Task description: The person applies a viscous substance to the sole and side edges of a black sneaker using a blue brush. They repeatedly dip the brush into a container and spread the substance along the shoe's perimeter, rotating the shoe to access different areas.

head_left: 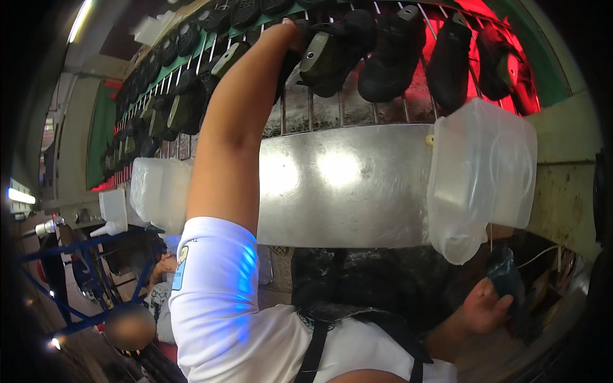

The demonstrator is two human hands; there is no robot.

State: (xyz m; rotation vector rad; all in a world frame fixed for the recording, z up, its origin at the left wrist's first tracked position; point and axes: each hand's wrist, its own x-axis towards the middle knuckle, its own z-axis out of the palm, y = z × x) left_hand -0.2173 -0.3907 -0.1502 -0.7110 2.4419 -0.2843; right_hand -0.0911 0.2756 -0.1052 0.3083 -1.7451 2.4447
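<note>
My left arm stretches up and away to a rack of black shoes. My left hand [292, 37] is among them at the top, beside a black shoe [348, 41] with an olive block showing at its opening. Its fingers are mostly hidden, so a grip cannot be made out. Low on the right, my right hand [486, 307] has its fingers curled against a dark, greenish rounded object [506, 273]. That object is dim and partly covered, and its exact kind is unclear.
Metal bars [310, 108] carry several shoes, with red light glowing at the right end. A shiny metal plate [345, 185] lies before them, between a translucent plastic container [469, 172] on the right and another plastic container [156, 191] on the left. Another person [163, 313] is at lower left.
</note>
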